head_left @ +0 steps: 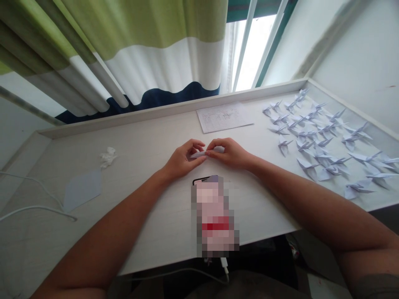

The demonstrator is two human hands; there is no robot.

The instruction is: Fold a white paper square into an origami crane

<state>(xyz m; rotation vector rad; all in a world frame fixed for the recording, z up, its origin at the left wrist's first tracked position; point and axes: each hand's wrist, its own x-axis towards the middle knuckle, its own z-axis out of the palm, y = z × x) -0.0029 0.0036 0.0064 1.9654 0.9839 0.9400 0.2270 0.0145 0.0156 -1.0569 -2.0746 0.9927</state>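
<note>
Between my two hands, just above the white desk, is a small folded piece of white paper [198, 154]. My left hand [187, 157] pinches its left part, the thumb along the near edge and the fingers curled behind. My right hand [229, 153] grips the right part between thumb and fingertips, the two hands almost touching. Part of the paper is hidden by the fingers. Nearer to me, below the hands, lies a phone [205, 180] with its screen blurred out and a white charging cable [224, 263] plugged in.
Many folded paper cranes [324, 143] cover the desk's right side. A printed sheet [224, 117] lies at the back. At left are a blank paper square [83, 189], crumpled tissue [108, 158] and white cables [40, 209]. A raised rim [174, 109] edges the desk [146, 143] below the curtain.
</note>
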